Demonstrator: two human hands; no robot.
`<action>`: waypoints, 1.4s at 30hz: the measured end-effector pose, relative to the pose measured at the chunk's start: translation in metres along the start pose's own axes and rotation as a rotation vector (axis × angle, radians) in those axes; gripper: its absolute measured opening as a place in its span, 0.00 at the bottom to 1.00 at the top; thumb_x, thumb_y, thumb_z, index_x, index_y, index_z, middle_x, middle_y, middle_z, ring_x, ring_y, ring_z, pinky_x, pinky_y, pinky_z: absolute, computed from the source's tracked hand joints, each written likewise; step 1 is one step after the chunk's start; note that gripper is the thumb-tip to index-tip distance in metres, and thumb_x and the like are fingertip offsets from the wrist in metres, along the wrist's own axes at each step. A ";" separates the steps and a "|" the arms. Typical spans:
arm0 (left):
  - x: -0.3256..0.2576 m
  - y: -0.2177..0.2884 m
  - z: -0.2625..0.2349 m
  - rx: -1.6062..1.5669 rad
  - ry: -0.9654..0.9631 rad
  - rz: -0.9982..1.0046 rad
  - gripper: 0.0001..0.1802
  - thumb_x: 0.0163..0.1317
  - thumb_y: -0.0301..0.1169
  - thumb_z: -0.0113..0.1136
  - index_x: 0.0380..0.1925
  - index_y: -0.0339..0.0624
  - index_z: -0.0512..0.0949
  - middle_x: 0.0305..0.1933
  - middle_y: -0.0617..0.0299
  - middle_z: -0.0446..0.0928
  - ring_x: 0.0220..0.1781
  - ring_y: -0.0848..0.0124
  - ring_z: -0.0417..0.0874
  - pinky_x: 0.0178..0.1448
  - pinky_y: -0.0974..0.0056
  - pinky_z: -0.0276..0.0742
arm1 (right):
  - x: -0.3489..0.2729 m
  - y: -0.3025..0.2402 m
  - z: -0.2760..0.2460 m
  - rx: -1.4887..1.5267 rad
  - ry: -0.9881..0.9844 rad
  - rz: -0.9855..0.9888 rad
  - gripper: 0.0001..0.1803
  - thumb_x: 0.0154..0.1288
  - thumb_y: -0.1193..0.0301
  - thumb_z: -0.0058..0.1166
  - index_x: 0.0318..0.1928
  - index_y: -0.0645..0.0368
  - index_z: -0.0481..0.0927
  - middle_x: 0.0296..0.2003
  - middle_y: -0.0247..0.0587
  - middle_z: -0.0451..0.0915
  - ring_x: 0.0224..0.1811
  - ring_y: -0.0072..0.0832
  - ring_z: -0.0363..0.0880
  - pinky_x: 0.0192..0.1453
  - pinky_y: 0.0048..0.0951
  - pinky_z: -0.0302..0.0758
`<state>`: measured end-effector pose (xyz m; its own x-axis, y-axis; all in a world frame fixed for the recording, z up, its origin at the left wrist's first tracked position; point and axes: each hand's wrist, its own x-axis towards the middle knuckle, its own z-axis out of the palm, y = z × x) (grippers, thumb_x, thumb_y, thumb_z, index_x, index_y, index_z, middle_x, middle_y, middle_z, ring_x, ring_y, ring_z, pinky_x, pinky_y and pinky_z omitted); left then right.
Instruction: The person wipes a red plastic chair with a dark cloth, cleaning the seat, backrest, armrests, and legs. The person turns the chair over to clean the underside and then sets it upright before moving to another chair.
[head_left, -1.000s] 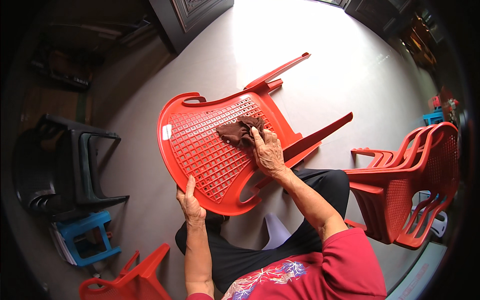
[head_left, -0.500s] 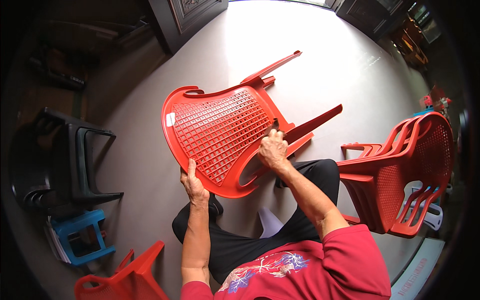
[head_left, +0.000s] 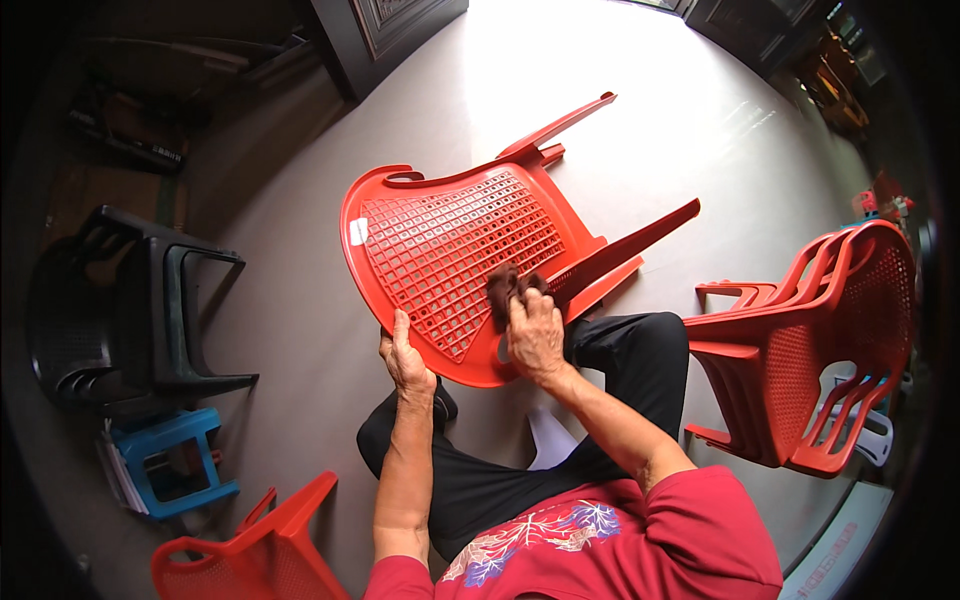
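A red plastic armchair [head_left: 400, 320] with a lattice-patterned panel lies tipped in front of me, two of its legs or arms pointing to the far right. Gripping its near left rim is my left hand [head_left: 407, 358], thumb on top and the fingers hidden beneath. In my right hand [head_left: 535, 335] is a bunched dark brown cloth [head_left: 512, 292], pressed against the lattice near the chair's right side. A small white label [head_left: 358, 231] sticks to the chair's left edge.
Stacked red chairs [head_left: 800, 350] stand at the right. On the left are dark chairs [head_left: 150, 310] and a blue stool [head_left: 180, 460]. Another red chair [head_left: 250, 550] is at the lower left. Part of a pale purple seat [head_left: 548, 438] shows between my legs. Dark doors [head_left: 385, 40] stand at the back.
My right hand has drawn the cloth left and toward me, from the panel's right edge onto the lattice. My left hand keeps its hold on the rim; the whole view has shifted slightly.
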<state>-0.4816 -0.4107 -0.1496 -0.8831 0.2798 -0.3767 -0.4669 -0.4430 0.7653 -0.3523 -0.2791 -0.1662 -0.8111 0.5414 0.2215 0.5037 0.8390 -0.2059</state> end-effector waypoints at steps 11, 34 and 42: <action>0.003 0.001 0.013 -0.042 0.035 -0.022 0.24 0.68 0.37 0.49 0.61 0.37 0.64 0.60 0.57 0.71 0.59 0.64 0.73 0.62 0.59 0.73 | 0.067 -0.003 0.037 0.368 0.243 0.224 0.23 0.55 0.74 0.54 0.54 0.63 0.75 0.54 0.50 0.65 0.51 0.47 0.63 0.57 0.42 0.64; 0.000 -0.002 0.010 0.072 0.070 -0.036 0.26 0.68 0.40 0.52 0.60 0.38 0.65 0.58 0.60 0.71 0.56 0.68 0.74 0.61 0.61 0.73 | 0.200 -0.007 0.057 0.251 0.057 0.003 0.14 0.59 0.69 0.54 0.45 0.41 0.82 0.39 0.40 0.75 0.44 0.39 0.73 0.47 0.40 0.73; 0.001 0.003 0.014 0.038 0.092 -0.124 0.38 0.68 0.59 0.36 0.65 0.39 0.59 0.66 0.58 0.63 0.65 0.66 0.66 0.68 0.62 0.62 | 0.098 -0.094 -0.002 0.488 0.078 -0.437 0.14 0.55 0.69 0.52 0.43 0.50 0.81 0.41 0.36 0.72 0.41 0.35 0.71 0.40 0.36 0.71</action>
<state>-0.4833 -0.3996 -0.1404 -0.8203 0.2505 -0.5141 -0.5718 -0.3774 0.7284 -0.4791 -0.3046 -0.1235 -0.8773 0.1741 0.4472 -0.0748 0.8709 -0.4858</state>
